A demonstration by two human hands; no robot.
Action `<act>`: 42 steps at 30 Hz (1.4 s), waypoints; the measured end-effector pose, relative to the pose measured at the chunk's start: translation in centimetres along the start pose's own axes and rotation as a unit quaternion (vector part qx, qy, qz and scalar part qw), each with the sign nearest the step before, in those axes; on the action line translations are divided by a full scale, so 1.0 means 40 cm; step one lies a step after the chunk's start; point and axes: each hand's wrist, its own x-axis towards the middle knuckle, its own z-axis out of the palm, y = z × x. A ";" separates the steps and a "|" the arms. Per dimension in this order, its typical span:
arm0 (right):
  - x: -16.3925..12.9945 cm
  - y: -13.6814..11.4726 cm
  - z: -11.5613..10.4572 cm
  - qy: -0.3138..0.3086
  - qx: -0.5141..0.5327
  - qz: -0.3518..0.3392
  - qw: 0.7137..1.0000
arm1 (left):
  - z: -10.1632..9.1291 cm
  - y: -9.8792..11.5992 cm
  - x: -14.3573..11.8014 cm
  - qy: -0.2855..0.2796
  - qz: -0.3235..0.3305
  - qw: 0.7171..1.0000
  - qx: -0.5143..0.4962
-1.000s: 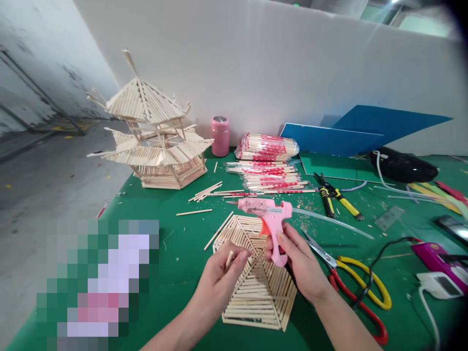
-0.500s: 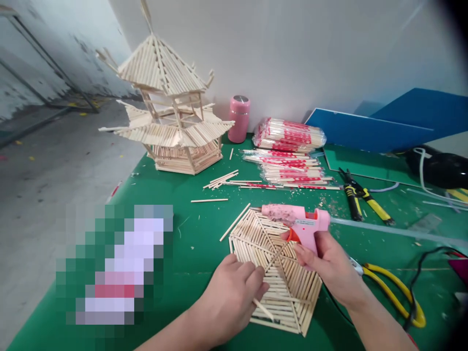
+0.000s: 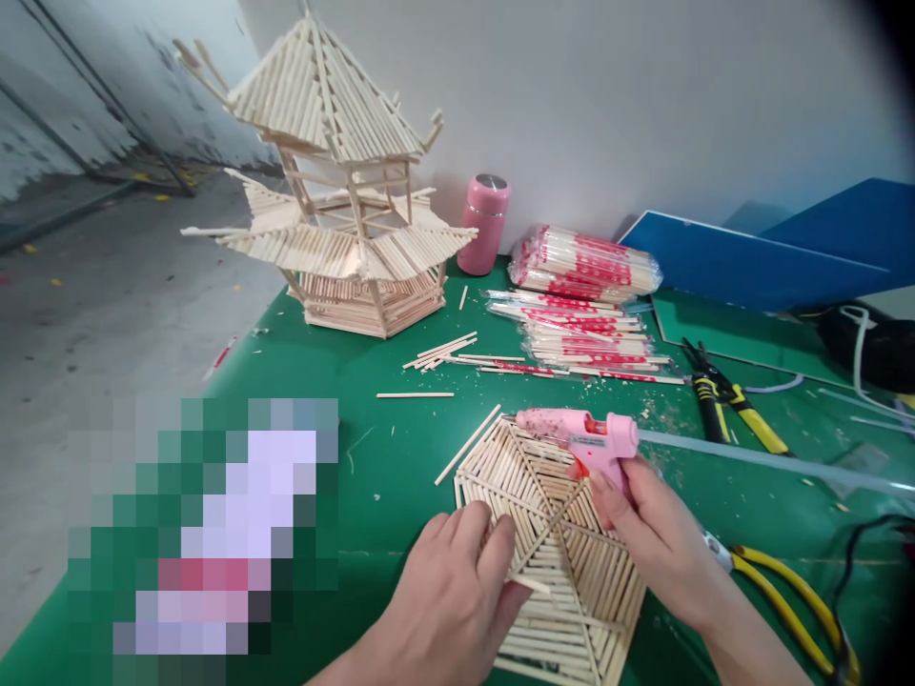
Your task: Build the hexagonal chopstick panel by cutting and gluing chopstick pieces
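My right hand grips a pink hot glue gun, its nozzle pointing left over the far edge of a flat hexagonal panel of wooden sticks lying on the green table. A clear glue stick trails out of the gun to the right. My left hand rests on the panel's near left side and pinches a short wooden stick against it.
A two-tier stick pagoda stands at the back left, a pink jar beside it. Bundles of wrapped chopsticks, loose sticks, yellow-handled pliers and yellow-handled scissors lie around. Blue boards lean at the back right. A pixelated patch covers the near left.
The view has shifted left and closer. My left hand has lowered the short stick onto the panel. My right hand has tipped the glue gun's nozzle down toward the panel's far edge.
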 end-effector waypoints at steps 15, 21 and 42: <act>0.021 0.006 0.004 0.010 -0.112 -0.015 0.993 | 0.028 -0.021 -0.004 -0.042 -0.007 0.999 -0.001; 0.020 0.008 0.011 0.005 -0.116 -0.023 0.993 | 0.024 -0.019 0.000 -0.049 -0.009 0.999 0.007; 0.022 0.022 0.009 0.016 -0.111 -0.033 0.993 | 0.021 -0.017 0.000 -0.059 -0.014 0.998 -0.002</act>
